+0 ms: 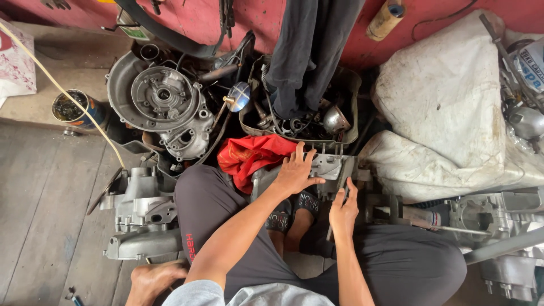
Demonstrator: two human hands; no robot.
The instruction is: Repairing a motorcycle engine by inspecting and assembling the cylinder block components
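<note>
- One view only, the head camera looking down, so I go by that alone.
- My left hand (296, 170) lies flat, fingers spread, pressed on top of a grey cast-metal engine part (328, 168), a blocky piece with dull, rough faces.
- My right hand (343, 208) sits just beside the part's lower right edge, fingers straight and close together; I think they pinch a thin dark tool, but it is too small to be sure.
- The part rests between my knees, just above my sandalled feet (294, 211).
- A crumpled red cloth (249, 156) touches the part's left side.
- Left of my leg sits a silvery aluminium crankcase (141, 209); above it a round ribbed engine cover (161, 99).
- Behind the part stands a tray of oily scrap parts (306, 122), half hidden by hanging dark fabric (309, 51).
- A dirty white sack (447, 102) bulges at the right.
- Another hand (153, 280) rests at the bottom edge.
</note>
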